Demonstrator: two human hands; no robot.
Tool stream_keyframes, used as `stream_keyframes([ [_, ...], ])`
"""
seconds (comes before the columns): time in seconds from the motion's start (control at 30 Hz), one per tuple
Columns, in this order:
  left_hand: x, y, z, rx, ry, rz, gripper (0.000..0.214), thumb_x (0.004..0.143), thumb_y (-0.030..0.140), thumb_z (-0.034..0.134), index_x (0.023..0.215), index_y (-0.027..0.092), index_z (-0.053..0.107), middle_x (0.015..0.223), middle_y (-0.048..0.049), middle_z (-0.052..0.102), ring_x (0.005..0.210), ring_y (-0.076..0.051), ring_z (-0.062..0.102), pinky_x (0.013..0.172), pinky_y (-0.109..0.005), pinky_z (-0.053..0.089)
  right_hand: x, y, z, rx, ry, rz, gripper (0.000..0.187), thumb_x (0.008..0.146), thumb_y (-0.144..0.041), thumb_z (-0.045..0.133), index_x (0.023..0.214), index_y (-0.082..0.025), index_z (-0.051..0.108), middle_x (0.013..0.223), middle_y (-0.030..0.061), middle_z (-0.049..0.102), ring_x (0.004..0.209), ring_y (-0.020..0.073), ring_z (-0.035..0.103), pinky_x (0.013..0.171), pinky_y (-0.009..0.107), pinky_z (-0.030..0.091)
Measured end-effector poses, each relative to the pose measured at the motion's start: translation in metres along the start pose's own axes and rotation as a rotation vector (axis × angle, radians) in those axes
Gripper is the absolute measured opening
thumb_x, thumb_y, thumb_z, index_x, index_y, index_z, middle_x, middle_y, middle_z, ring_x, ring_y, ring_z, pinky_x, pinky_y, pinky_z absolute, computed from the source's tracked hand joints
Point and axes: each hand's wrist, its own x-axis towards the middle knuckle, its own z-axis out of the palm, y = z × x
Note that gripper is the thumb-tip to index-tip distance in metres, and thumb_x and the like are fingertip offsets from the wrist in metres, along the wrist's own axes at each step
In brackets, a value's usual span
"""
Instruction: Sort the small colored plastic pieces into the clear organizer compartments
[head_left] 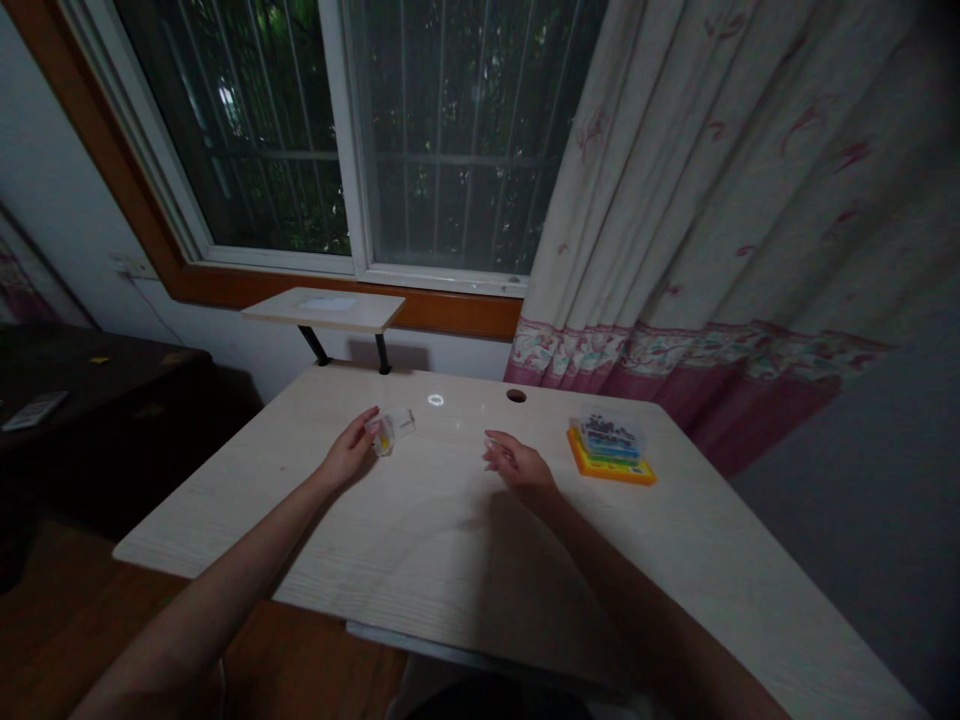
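My left hand (351, 451) grips a small clear plastic box (384, 440) at the left middle of the desk. Its clear lid (406, 421) stands open to the right, and a bit of yellow shows inside. Farther right, my right hand (519, 466) is just above the desk with its fingers curled in. The fingertips are close together, and anything between them is too small to make out. A bright white ring shape (436, 400) shows on the desktop beyond the two hands; whether it is an object or a reflection I cannot tell.
On the pale wooden desk (420, 530), right of my right hand, an orange tray (611, 470) carries stacked clear and coloured cases (609, 436). A raised shelf (330, 309) stands at the back left. A round cable hole (516, 396) lies near the back edge, beside the curtain (637, 300).
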Motion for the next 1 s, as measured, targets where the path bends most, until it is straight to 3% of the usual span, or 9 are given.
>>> stream_keyframes([
  [0.13, 0.002, 0.006, -0.004, 0.203, 0.014, 0.174, 0.059, 0.086, 0.053, 0.066, 0.136, 0.023, 0.057, 0.144, -0.0133, 0.054, 0.133, -0.028, 0.049, 0.119, -0.048, 0.029, -0.019, 0.024, -0.009, 0.120, 0.013, 0.064, 0.048, 0.092, -0.051, 0.051, 0.127, -0.021, 0.062, 0.091, 0.0054, 0.077, 0.074, 0.0174, 0.074, 0.068, 0.029, 0.059],
  [0.23, -0.002, 0.016, -0.002, 0.257, -0.009, 0.247, 0.052, 0.087, 0.047, 0.066, 0.133, 0.023, 0.060, 0.146, -0.0120, 0.052, 0.140, -0.027, 0.043, 0.123, -0.046, 0.021, -0.029, 0.033, -0.009, 0.233, 0.111, 0.075, 0.051, 0.090, -0.056, 0.053, 0.120, -0.017, 0.066, 0.090, 0.0079, 0.076, 0.069, 0.0171, 0.073, 0.066, 0.030, 0.060],
  [0.43, -0.014, 0.028, 0.004, 0.265, -0.064, 0.271, 0.050, 0.086, 0.043, 0.067, 0.131, 0.021, 0.060, 0.152, -0.0136, 0.045, 0.145, -0.028, 0.036, 0.125, -0.048, 0.015, -0.036, 0.029, -0.026, 0.349, 0.324, 0.040, 0.053, 0.089, -0.060, 0.053, 0.114, -0.015, 0.068, 0.082, 0.0067, 0.073, 0.055, 0.0132, 0.064, 0.055, 0.028, 0.057],
  [0.63, -0.015, 0.030, 0.007, 0.372, -0.200, 0.349, 0.050, 0.092, 0.039, 0.060, 0.140, 0.022, 0.054, 0.156, -0.0124, 0.040, 0.147, -0.028, 0.033, 0.125, -0.049, 0.017, -0.034, 0.026, -0.031, 0.350, 0.366, 0.061, 0.054, 0.088, -0.060, 0.054, 0.111, -0.013, 0.068, 0.076, 0.0052, 0.071, 0.049, 0.0113, 0.059, 0.048, 0.025, 0.051],
  [0.83, -0.016, 0.038, 0.009, 0.368, -0.279, 0.344, 0.051, 0.090, 0.037, 0.064, 0.139, 0.023, 0.056, 0.154, -0.0116, 0.043, 0.146, -0.029, 0.035, 0.125, -0.048, 0.019, -0.038, 0.023, -0.028, 0.334, 0.357, 0.012, 0.051, 0.091, -0.058, 0.052, 0.111, -0.014, 0.069, 0.076, 0.0040, 0.070, 0.050, 0.0107, 0.057, 0.051, 0.025, 0.051],
  [1.0, -0.018, 0.051, 0.015, 0.250, -0.308, 0.236, 0.050, 0.081, 0.038, 0.075, 0.129, 0.027, 0.064, 0.149, -0.0089, 0.050, 0.144, -0.031, 0.038, 0.124, -0.048, 0.021, -0.040, 0.024, -0.029, 0.348, 0.382, -0.011, 0.047, 0.093, -0.054, 0.052, 0.113, -0.014, 0.068, 0.076, 0.0032, 0.069, 0.051, 0.0104, 0.056, 0.052, 0.025, 0.051],
])
